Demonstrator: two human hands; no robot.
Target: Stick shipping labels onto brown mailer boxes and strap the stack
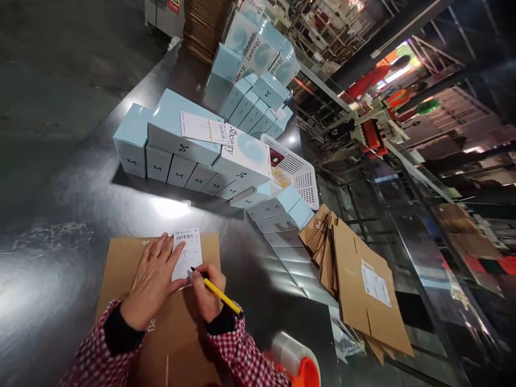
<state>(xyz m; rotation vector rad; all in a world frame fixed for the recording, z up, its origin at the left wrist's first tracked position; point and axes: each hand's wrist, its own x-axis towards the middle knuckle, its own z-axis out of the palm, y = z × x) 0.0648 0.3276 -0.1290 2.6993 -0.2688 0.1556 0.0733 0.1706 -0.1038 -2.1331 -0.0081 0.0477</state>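
My left hand [152, 279] lies flat with fingers stretched out, pressing a white barcode label [187, 253] onto a flat brown cardboard sheet [121, 263]. My right hand [208, 290] is closed around a yellow pen [220, 294], whose dark tip touches the lower part of the label. Both sleeves are red-and-white checked. The label sits near the cardboard's far right corner.
Light blue product boxes [177, 156] stand in rows behind the cardboard, with paper slips on top. A white perforated basket [300, 172] is to their right. Folded cardboard mailers [355, 274] lie at right. A tape dispenser [298, 363] sits at the near edge of the metal table [60, 215].
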